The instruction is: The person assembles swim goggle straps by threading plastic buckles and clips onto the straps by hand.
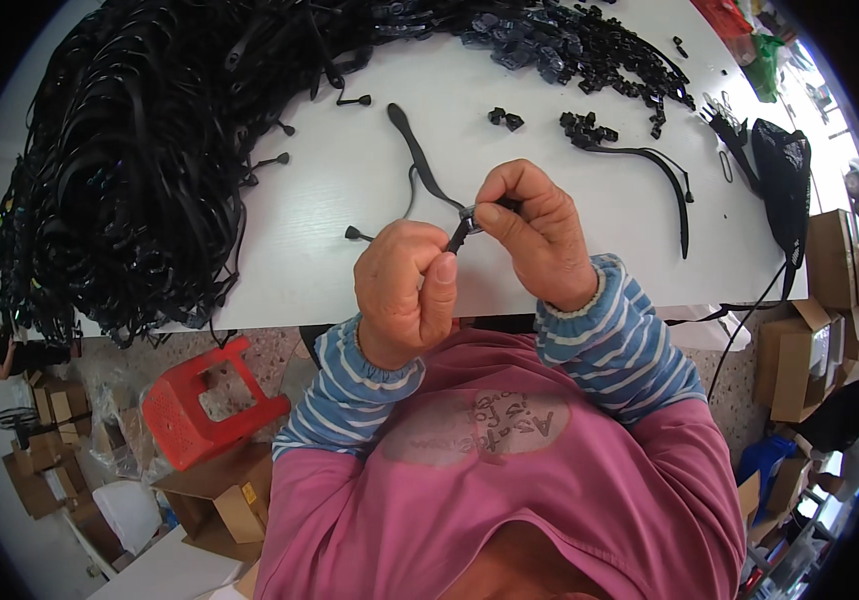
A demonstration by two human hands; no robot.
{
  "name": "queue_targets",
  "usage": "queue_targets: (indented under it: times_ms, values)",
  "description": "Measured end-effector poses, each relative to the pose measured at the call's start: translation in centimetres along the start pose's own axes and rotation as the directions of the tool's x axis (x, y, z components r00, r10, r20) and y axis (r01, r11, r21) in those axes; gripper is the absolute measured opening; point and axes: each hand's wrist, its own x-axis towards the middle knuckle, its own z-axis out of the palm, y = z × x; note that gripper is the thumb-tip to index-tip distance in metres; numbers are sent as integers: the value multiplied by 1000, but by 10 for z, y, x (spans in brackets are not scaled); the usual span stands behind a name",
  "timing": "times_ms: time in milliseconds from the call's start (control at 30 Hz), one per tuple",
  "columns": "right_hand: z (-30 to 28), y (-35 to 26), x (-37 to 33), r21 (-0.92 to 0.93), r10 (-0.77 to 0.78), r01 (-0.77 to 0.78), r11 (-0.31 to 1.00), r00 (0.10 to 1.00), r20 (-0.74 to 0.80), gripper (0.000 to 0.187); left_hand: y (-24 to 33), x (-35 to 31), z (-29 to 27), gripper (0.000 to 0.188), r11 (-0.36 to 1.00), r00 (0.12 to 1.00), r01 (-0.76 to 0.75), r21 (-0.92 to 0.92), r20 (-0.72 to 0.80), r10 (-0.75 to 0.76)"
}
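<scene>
Over the front part of the white table, both my hands are closed on one black strap (pixel 415 150). Its flat wide end lies on the table beyond my fingers, and a thin cord with a small black end piece (pixel 353 233) hangs off to the left. My left hand (pixel 399 290) pinches the strap's short near end. Between finger and thumb, my right hand (pixel 541 235) grips a small dark buckle (pixel 467 220) through which the strap seems to pass. Fingers hide part of the buckle.
A large heap of black straps (pixel 139 170) covers the table's left side. Several dark clear plastic pieces (pixel 519 45) and small black buckles (pixel 629 75) lie at the back. One strap (pixel 664 175) and a black mesh pouch (pixel 781 180) are on the right. A red stool (pixel 174 420) stands below left.
</scene>
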Motion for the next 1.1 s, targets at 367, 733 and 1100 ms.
queue_targets:
  times_ms: [367,733,1100]
  values:
    - [5,-3,4,81,50,-48,996,999,-21,3,-10,4,-5,18,829,905,390,-400,2,-425]
    - [7,-6,4,106,145,-142,984,989,-26,14,-1,-1,4,20,458,722,601,-655,199,-663]
    - [11,-4,2,191,92,-82,978,995,-43,17,1,2,15,14,456,702,588,-668,140,-699]
